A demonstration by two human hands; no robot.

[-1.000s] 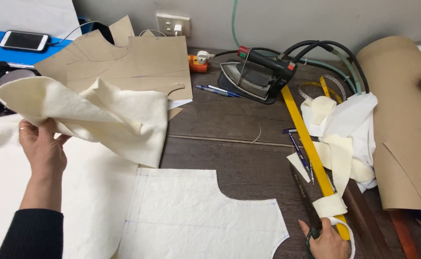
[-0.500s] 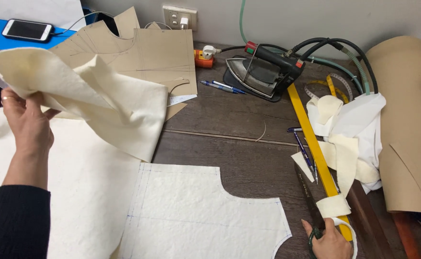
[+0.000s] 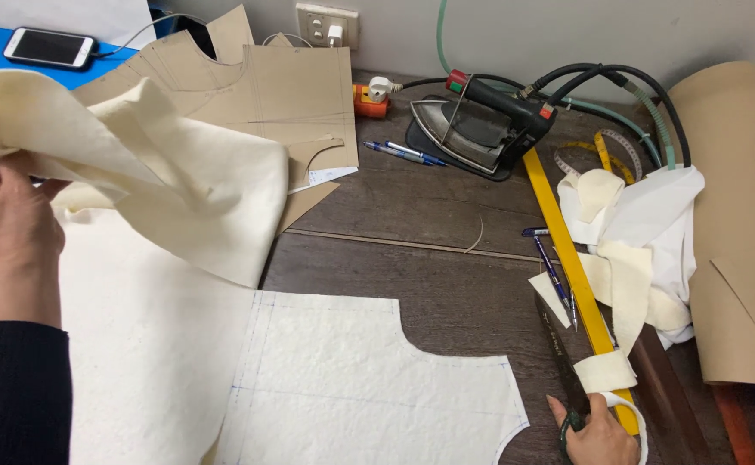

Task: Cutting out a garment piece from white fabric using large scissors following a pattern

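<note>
**Friend:** What are your hands doing right now?

**Me:** My left hand [image 3: 12,211] holds up a piece of cream felt cloth [image 3: 162,185]. My fingers are closed on its edge, up at the left side. The cloth hangs in the air and folds over itself. Its low end dips over the counter [image 3: 420,284], above the cut fabric piece [image 3: 352,387] that lies flat there.

**Friend:** And your other hand?

**Me:** My right hand [image 3: 600,435] is down at the bottom edge. It rests on the green handles of the scissors [image 3: 563,379]. My fingers curl around them, but I cannot tell if they grip tight. A strip of cream cloth loops by that hand, over the long yellow ruler [image 3: 571,267].

**Friend:** So which step is this?

**Me:** I think I am lifting the loose cloth out of the way, with the scissors kept ready.

**Friend:** What does the next move need?

**Me:** I think the cloth needs a free spot to land, not on the iron [image 3: 472,125] and not on the brown paper patterns [image 3: 248,86]. I should keep the scissor blades low and away from the flat piece.

**Friend:** Anything else close by?

**Me:** Some pens [image 3: 408,153] lie by the iron, and a phone [image 3: 50,47] sits at the far left.
</note>
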